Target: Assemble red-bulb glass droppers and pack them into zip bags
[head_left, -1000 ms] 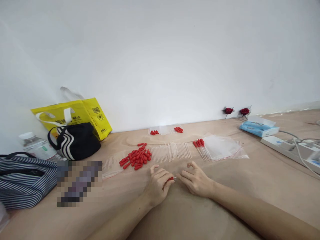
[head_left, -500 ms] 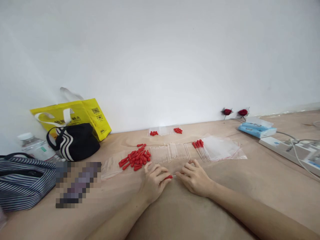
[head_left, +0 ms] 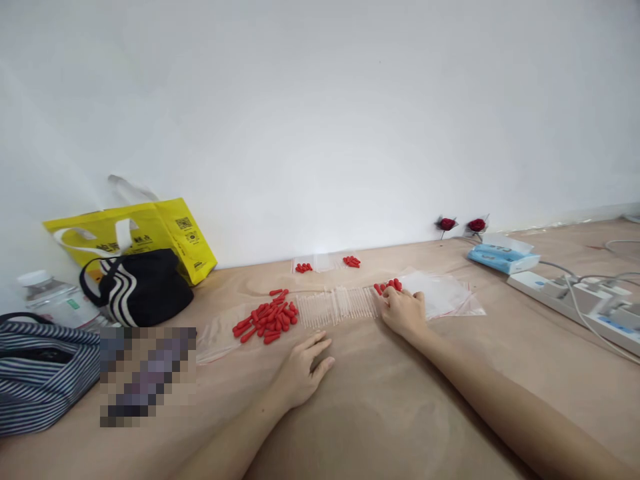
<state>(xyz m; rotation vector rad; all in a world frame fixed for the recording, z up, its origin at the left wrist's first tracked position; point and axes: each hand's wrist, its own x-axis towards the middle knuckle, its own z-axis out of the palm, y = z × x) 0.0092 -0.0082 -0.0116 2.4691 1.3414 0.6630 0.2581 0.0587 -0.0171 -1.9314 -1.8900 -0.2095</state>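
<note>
My left hand (head_left: pixel 301 371) rests on the table with its fingers apart and nothing in them, below a row of thin clear tubes (head_left: pixel 337 305). Up and to the left of it lies a pile of red rubber bulbs (head_left: pixel 270 319). My right hand (head_left: pixel 403 311) is at the right end of the tube row, its fingers bent down over the red-capped droppers (head_left: pixel 395 285). The fingertips are partly hidden; a red-capped piece shows at their left edge. Clear plastic bags (head_left: pixel 443 295) lie just right of that hand.
Two small bags with red bulbs (head_left: pixel 351 261) lie near the wall. On the left are a yellow bag (head_left: pixel 193 233), a black pouch (head_left: pixel 150 287), a bottle (head_left: pixel 70 303) and a striped bag (head_left: pixel 47 380). On the right are a tissue pack (head_left: pixel 503 258) and a power strip (head_left: pixel 575 303).
My right hand has moved up and right to the red-capped droppers. My left hand has let go of the red bulb piece and opened. The view has shifted slightly.
</note>
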